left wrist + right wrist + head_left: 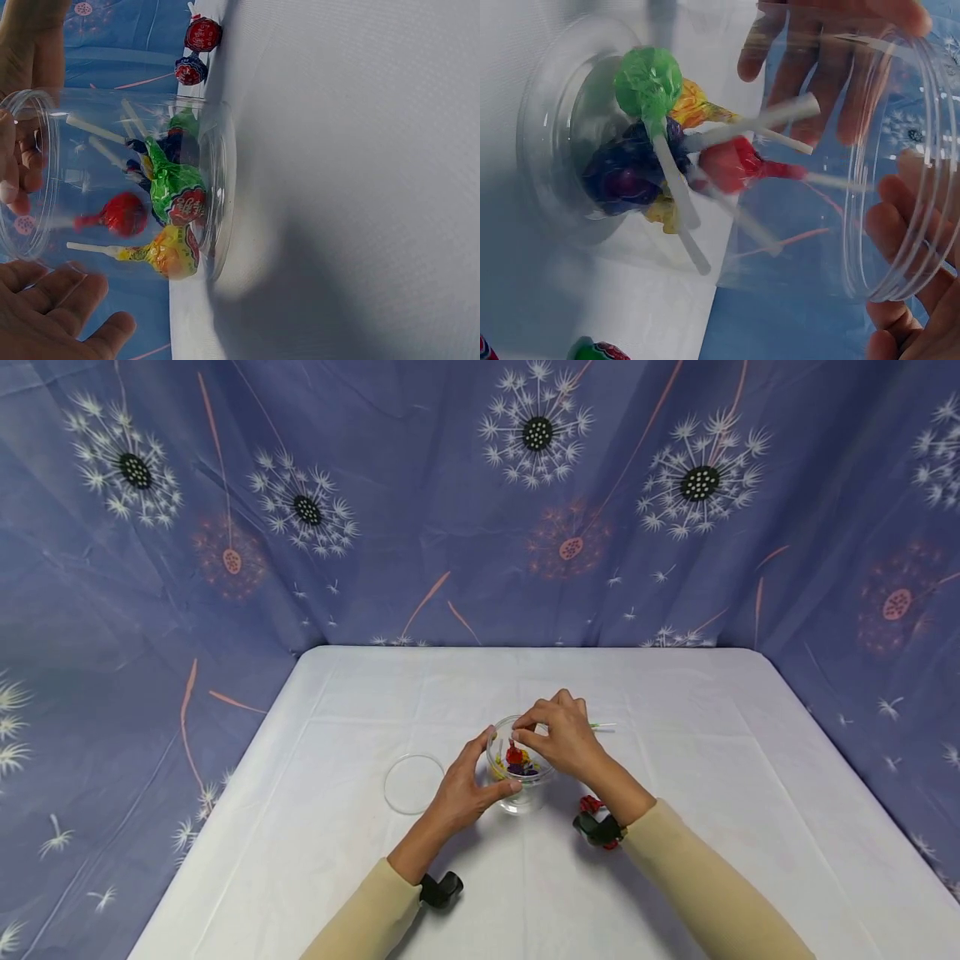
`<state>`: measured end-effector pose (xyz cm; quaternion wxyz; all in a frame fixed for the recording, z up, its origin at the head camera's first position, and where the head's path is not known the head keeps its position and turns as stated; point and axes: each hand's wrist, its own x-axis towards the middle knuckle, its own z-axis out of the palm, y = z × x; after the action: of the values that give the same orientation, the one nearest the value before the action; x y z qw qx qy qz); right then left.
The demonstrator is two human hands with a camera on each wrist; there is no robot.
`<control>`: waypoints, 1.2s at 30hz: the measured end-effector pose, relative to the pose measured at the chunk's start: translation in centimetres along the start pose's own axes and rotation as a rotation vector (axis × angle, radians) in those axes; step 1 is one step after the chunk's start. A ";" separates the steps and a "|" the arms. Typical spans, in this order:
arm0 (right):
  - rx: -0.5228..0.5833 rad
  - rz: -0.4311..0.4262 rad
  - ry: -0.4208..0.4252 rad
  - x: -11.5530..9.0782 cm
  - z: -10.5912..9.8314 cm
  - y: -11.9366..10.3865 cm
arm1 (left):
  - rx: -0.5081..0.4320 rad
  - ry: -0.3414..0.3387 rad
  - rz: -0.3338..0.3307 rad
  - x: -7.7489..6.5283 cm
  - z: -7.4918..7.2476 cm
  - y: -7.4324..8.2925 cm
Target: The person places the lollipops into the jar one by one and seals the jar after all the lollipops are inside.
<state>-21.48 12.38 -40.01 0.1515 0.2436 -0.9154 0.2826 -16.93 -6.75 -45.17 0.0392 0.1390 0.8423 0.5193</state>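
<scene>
A clear plastic jar stands upright on the table with several wrapped lollipops inside. My left hand holds the jar near its rim, thumb in front and fingers along the far left side. My right hand reaches into the mouth from above, pinching the white stick of a red lollipop. That lollipop hangs inside, above the jar's bottom. Around it lie a green lollipop, a yellow lollipop and dark blue lollipops. In the right wrist view, my left fingers show through the clear wall.
A clear round lid lies left of the jar. Red-wrapped lollipops rest on the white table under my right wrist. Behind my right hand a lollipop stick sticks out. A patterned blue curtain borders the table.
</scene>
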 end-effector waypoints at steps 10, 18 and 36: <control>0.099 0.021 0.073 -1.4 -2.3 0.3 | 0.014 0.009 -0.012 0.2 0.1 0.0; 0.104 0.075 0.147 -3.2 -4.4 1.0 | 0.035 0.017 -0.028 0.3 0.2 0.2; 0.049 0.297 0.150 -10.4 -5.1 4.3 | 0.000 0.013 -0.026 0.2 0.3 0.3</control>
<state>-14.38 22.21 -42.13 0.1700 0.0872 -0.9203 0.3414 -16.99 -6.32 -45.03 0.0403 0.1248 0.8443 0.5197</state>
